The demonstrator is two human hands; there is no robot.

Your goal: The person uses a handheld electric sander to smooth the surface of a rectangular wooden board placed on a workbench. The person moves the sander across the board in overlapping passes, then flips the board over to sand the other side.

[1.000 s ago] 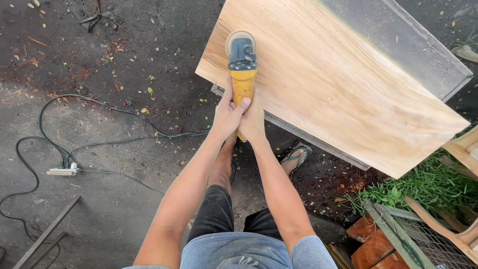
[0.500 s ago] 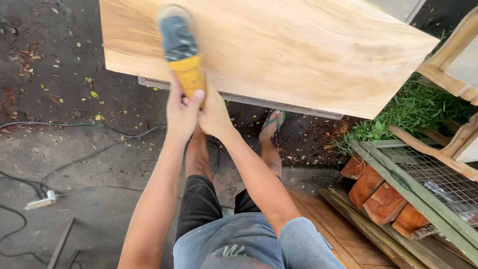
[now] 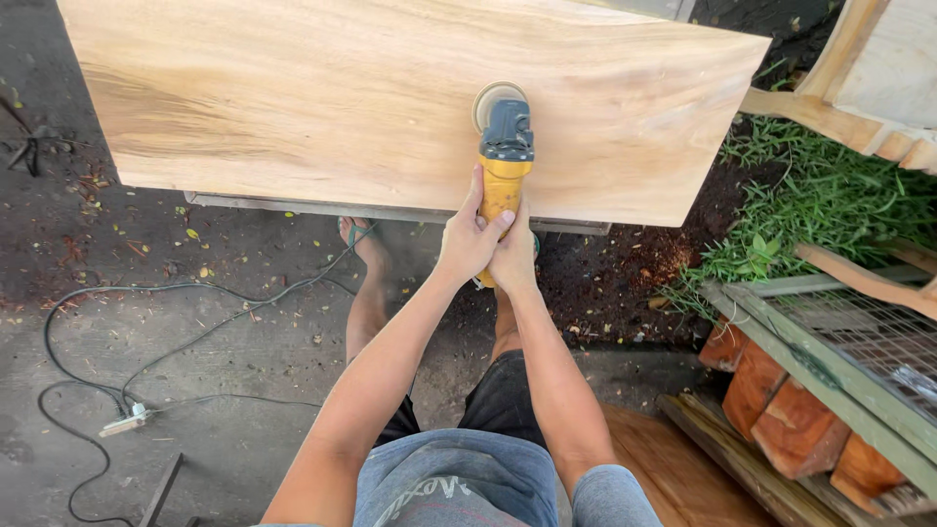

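Outdoors on grey concrete ground [image 3: 244,332] strewn with a black power cable [image 3: 195,342], a wide pale wooden slab [image 3: 293,98] lies flat. Both the left hand [image 3: 467,239] and the right hand [image 3: 514,256] are clenched around the yellow handle of a yellow-and-grey angle grinder [image 3: 503,146], whose disc sits on the slab near its front edge. Green grass [image 3: 820,210] grows nearby.

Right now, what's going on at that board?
A person grips a yellow angle grinder with both hands, left hand and right hand wrapped around its handle. Its sanding disc rests flat on a large pale wooden slab. A black cable trails across the concrete floor to a plug strip.
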